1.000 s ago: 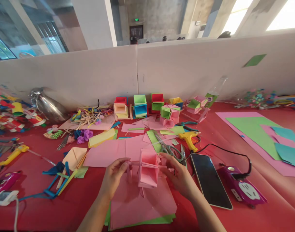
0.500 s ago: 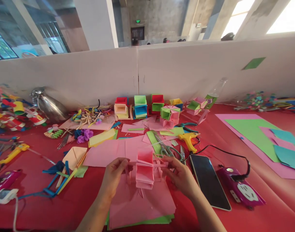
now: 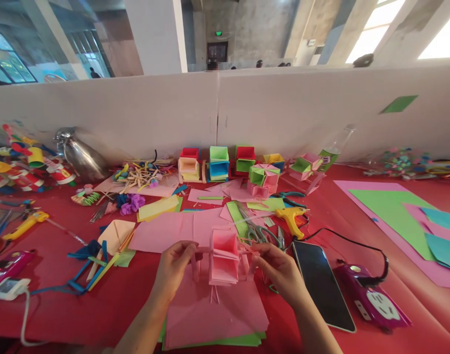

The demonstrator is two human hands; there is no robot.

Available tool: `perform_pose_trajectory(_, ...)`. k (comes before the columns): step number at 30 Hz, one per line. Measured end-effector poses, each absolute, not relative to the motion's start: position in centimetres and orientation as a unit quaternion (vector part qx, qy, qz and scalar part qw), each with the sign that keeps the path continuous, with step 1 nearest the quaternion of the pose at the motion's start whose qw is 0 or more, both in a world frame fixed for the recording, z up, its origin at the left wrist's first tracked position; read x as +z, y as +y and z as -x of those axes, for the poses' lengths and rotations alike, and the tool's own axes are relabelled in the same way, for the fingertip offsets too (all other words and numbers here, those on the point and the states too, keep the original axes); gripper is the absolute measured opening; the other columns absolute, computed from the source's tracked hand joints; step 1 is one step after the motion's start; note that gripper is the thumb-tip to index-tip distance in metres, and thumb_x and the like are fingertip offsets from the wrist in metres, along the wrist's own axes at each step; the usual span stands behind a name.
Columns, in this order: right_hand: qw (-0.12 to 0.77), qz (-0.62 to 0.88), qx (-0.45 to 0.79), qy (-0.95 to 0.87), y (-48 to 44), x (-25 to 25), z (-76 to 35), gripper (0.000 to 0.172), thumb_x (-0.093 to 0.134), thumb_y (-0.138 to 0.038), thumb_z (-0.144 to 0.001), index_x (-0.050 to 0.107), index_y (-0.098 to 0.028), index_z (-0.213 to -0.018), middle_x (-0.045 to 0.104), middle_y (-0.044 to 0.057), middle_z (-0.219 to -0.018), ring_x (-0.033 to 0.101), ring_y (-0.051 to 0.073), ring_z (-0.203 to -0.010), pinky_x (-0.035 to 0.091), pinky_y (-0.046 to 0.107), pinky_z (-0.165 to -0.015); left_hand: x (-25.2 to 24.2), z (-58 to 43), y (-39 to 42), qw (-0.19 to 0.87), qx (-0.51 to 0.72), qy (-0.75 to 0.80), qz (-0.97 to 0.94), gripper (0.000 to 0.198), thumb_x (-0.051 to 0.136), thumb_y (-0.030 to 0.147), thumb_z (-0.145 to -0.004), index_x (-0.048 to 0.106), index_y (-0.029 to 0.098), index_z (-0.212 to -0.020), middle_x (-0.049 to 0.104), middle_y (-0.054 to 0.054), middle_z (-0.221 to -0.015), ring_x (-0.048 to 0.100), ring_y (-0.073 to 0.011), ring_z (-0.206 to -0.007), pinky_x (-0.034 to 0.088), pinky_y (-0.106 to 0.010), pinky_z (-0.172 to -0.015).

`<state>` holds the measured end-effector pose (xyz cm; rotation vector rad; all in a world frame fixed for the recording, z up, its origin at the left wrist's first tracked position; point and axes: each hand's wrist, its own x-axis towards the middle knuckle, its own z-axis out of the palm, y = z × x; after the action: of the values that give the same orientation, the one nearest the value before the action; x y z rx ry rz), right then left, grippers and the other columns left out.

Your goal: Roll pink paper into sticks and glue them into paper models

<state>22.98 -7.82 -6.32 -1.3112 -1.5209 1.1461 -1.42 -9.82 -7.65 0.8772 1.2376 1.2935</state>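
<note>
Between my hands hangs a pink folded-paper wheel (image 3: 225, 258) made of open box shapes, with thin pink paper strips forming a frame at its sides. My left hand (image 3: 181, 258) pinches the strip end on the left. My right hand (image 3: 278, 265) pinches the strip end on the right. Beneath lies a stack of pink paper (image 3: 213, 324) with green sheets under it. Beyond the wheel are scissors (image 3: 259, 233), partly covered, and a yellow glue gun (image 3: 291, 219).
A black phone (image 3: 322, 285) and a purple power strip (image 3: 374, 297) lie at right. Several coloured paper boxes (image 3: 219, 162) line the white partition (image 3: 143, 118). A metal jug (image 3: 80, 155) leans at the back left. Coloured sheets (image 3: 387, 211) cover the far right.
The pink paper wheel has turned a little between my hands, so its boxes face differently. Both hands keep their pinch. The camera view has shifted slightly.
</note>
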Motion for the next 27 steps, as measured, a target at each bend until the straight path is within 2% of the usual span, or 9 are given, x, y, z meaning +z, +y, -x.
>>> perform_pose_trajectory(3, 0.406, 0.521, 0.450, -0.601, -7.7, -6.0, -22.9, 0.033, 0.061, -0.045, -0.073, 0.064, -0.016, -0.089, 0.064, 0.004, -0.071, 0.056, 0.014, -0.061, 0.044, 0.024, -0.053, -7.7, 1.4, -9.8, 0.543, 0.544, 0.519, -0.375, 0.028, 0.061, 0.039, -0.075, 0.063, 0.013, -0.085, 0.070, -0.006, -0.065, 0.066, -0.0217, -0.078, 0.049, -0.032, -0.076)
perform_pose_trajectory(7, 0.405, 0.527, 0.448, -0.597, -7.6, -5.9, -23.1, 0.033, 0.060, -0.045, -0.074, 0.067, -0.017, -0.089, 0.067, 0.005, -0.078, 0.059, 0.015, -0.066, 0.045, 0.023, -0.053, -7.9, 1.5, -9.8, 0.547, 0.544, 0.520, -0.366, 0.028, 0.061, 0.039, -0.075, 0.063, 0.014, -0.086, 0.071, -0.008, -0.078, 0.066, -0.0204, -0.077, 0.049, -0.031, -0.075)
perform_pose_trajectory(10, 0.393, 0.532, 0.455, -0.595, -7.6, -5.7, -23.2, 0.036, 0.061, -0.046, -0.073, 0.068, -0.018, -0.095, 0.068, 0.005, -0.082, 0.061, 0.017, -0.071, 0.047, 0.023, -0.055, -8.0, 1.6, -9.7, 0.552, 0.547, 0.521, -0.353, 0.027, 0.062, 0.038, -0.075, 0.063, 0.014, -0.087, 0.072, -0.007, -0.079, 0.066, -0.0185, -0.074, 0.049, -0.029, -0.072)
perform_pose_trajectory(15, 0.394, 0.509, 0.490, -0.588, -7.8, -5.0, -23.0, 0.037, 0.062, -0.043, -0.073, 0.066, -0.018, -0.102, 0.069, 0.005, -0.088, 0.061, 0.017, -0.078, 0.048, 0.025, -0.068, -7.9, 1.5, -9.8, 0.565, 0.540, 0.511, -0.358, 0.027, 0.062, 0.037, -0.075, 0.063, 0.014, -0.089, 0.071, -0.006, -0.076, 0.066, -0.0187, -0.075, 0.049, -0.029, -0.074)
perform_pose_trajectory(18, 0.399, 0.514, 0.510, -0.563, -7.9, -5.1, -22.6, 0.039, 0.060, -0.046, -0.075, 0.065, -0.016, -0.100, 0.068, 0.004, -0.078, 0.058, 0.013, -0.062, 0.046, 0.022, -0.054, -7.7, 1.3, -10.0, 0.567, 0.540, 0.508, -0.360, 0.029, 0.062, 0.038, -0.075, 0.063, 0.014, -0.091, 0.071, -0.007, -0.081, 0.066, -0.0199, -0.078, 0.049, -0.030, -0.075)
perform_pose_trajectory(21, 0.405, 0.539, 0.530, -0.515, -8.1, -5.6, -22.3, 0.043, 0.057, -0.050, -0.075, 0.064, -0.014, -0.097, 0.062, 0.001, -0.060, 0.043, 0.006, -0.040, 0.032, 0.019, -0.036, -7.4, 1.3, -10.1, 0.566, 0.528, 0.512, -0.372, 0.033, 0.062, 0.039, -0.075, 0.062, 0.014, -0.097, 0.071, -0.009, -0.086, 0.066, -0.0206, -0.079, 0.048, -0.031, -0.075)
perform_pose_trajectory(23, 0.409, 0.542, 0.553, -0.483, -8.3, -5.9, -22.2, 0.045, 0.058, -0.051, -0.075, 0.062, -0.014, -0.100, 0.059, -0.001, -0.056, 0.038, 0.005, -0.036, 0.026, 0.019, -0.033, -7.1, 1.5, -10.0, 0.567, 0.512, 0.518, -0.385, 0.036, 0.063, 0.039, -0.074, 0.061, 0.015, -0.102, 0.071, -0.011, -0.089, 0.066, -0.0217, -0.082, 0.048, -0.032, -0.077)
perform_pose_trajectory(27, 0.418, 0.547, 0.565, -0.455, -8.3, -5.9, -22.0, 0.044, 0.059, -0.051, -0.074, 0.059, -0.016, -0.100, 0.058, -0.002, -0.055, 0.036, 0.005, -0.035, 0.024, 0.018, -0.033, -6.5, 2.1, -9.7, 0.556, 0.488, 0.527, -0.417, 0.039, 0.061, 0.041, -0.075, 0.059, 0.015, -0.104, 0.072, -0.011, -0.087, 0.066, -0.0236, -0.086, 0.045, -0.034, -0.083)
